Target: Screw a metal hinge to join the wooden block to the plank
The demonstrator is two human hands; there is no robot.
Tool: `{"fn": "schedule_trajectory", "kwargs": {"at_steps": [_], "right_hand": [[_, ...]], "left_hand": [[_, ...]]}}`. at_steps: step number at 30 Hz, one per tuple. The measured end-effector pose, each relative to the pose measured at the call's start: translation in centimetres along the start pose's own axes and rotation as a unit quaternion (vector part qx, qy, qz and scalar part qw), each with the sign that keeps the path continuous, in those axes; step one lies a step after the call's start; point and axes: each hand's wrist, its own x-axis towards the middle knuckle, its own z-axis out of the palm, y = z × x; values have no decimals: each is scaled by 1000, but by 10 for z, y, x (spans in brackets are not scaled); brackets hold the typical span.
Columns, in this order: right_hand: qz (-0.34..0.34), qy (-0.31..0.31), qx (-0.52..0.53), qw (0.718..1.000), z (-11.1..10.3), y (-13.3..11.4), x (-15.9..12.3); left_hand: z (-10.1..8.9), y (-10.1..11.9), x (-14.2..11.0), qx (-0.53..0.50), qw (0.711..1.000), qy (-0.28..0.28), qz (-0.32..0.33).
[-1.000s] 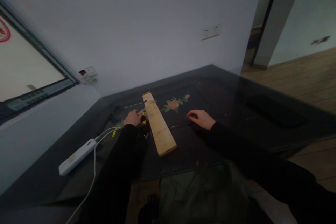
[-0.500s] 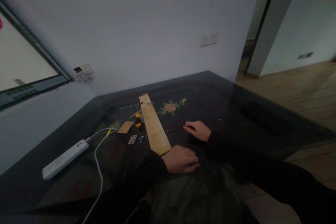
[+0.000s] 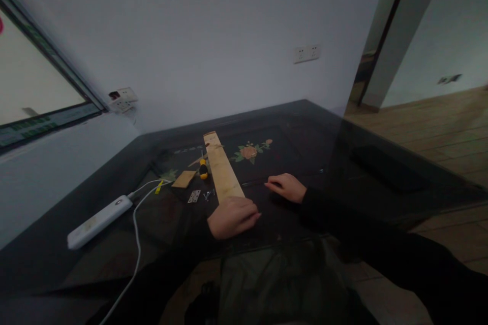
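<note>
Where the left hand (image 3: 233,217) lies curled over the near end of the wooden board (image 3: 223,172), its fingertips are hidden, so I cannot tell whether its grip holds the wood. From that hand, the board points toward eleven o'clock on the desk (image 3: 308,134); screws (image 3: 207,196) and a perforated metal plate (image 3: 194,196) lie at ten. At two, the right hand (image 3: 287,188) has its fingers curled narrow; I cannot tell whether they enclose anything.
</note>
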Motion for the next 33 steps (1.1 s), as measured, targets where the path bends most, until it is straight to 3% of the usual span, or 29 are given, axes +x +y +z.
{"fn": "schedule_trajectory", "kwargs": {"at_steps": [6,12,19,26,33], "right_hand": [[7,-10,0,1000,-3,-3,0],[11,-12,4,1000,-5,-6,-1],[7,-11,8,1000,-4,-5,-1],[9,-9,6,1000,-4,-6,-1],[2,4,-14,1000,-5,-5,-7]], "left_hand": [[33,31,23,-19,984,-54,168],[50,10,50,7,997,-24,77],[55,5,50,44,994,-30,99],[55,-6,51,68,995,-18,71],[57,11,47,57,994,-14,92]]}}
